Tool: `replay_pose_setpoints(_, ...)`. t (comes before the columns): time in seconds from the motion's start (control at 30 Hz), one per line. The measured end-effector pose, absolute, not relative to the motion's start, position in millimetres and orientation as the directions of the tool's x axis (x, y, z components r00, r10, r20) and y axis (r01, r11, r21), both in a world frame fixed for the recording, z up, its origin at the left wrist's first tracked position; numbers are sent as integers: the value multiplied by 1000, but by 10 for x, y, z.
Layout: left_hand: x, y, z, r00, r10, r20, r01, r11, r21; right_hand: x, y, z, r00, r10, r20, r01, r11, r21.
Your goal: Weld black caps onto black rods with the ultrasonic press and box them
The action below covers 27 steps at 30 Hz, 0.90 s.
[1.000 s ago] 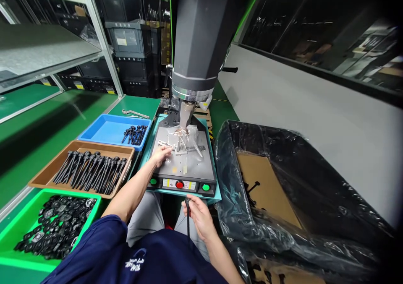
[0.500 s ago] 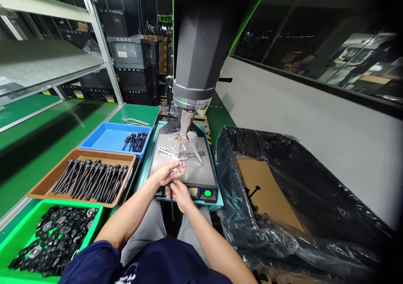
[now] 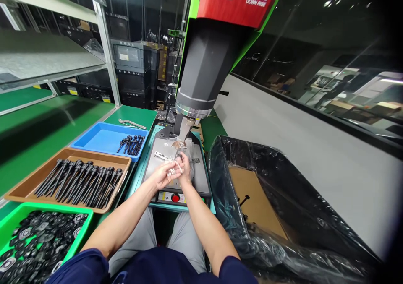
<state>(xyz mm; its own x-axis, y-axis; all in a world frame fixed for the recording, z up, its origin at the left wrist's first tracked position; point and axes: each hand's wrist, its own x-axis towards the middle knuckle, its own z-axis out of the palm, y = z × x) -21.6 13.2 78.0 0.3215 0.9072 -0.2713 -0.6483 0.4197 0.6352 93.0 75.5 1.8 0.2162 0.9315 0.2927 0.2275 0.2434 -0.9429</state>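
Thin white strips [image 3: 171,171], looped and tangled, lie in the curled fingers of my left hand [image 3: 163,175], over the front of the metal base plate [image 3: 153,166]. Right beside it, my right hand [image 3: 185,171] reaches forward with its fingers closed at a clear plastic-wrapped fixture [image 3: 189,147]. A small dark bit shows at those fingertips; the rest of what they hold is hidden. Just above stands the metal horn [image 3: 186,128] of the press [image 3: 200,61], apart from my fingers. A red button [image 3: 175,197] is on the base's front.
At left are a blue tray [image 3: 91,135] with several black rods, a brown tray [image 3: 23,187] of headed black rods and a green bin [image 3: 90,221] of black round parts. A wrench [image 3: 132,123] lies behind. A black-lined box [image 3: 217,179] stands at right.
My right hand has moved forward and up from the base's front edge to the fixture; the black rod it held upright no longer shows. My left hand keeps the white strips. The view has shifted.
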Motion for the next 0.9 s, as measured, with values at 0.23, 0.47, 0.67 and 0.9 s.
replay_pose_setpoints(0.23, -228, 190, 742, 354, 906, -231, -650, 416, 636, 1112, 912, 268, 298, 862, 409, 325, 311, -893)
replay_pose_setpoints(0.47, -218, 252, 759, 368, 904, -217, -653, 417, 632, 1100, 1122, 344, 299, 850, 433, 287, 353, -891)
replay_pose_setpoints(0.67, -222, 280, 755, 372, 897, -239, -631, 433, 643, 1132, 1261, 378, 239, 894, 379, 223, 330, -917)
replay_pose_setpoints(0.9, -215, 299, 759, 390, 893, -226, -629, 437, 642, 1112, 1396, 394, 237, 918, 318, 174, 282, -943)
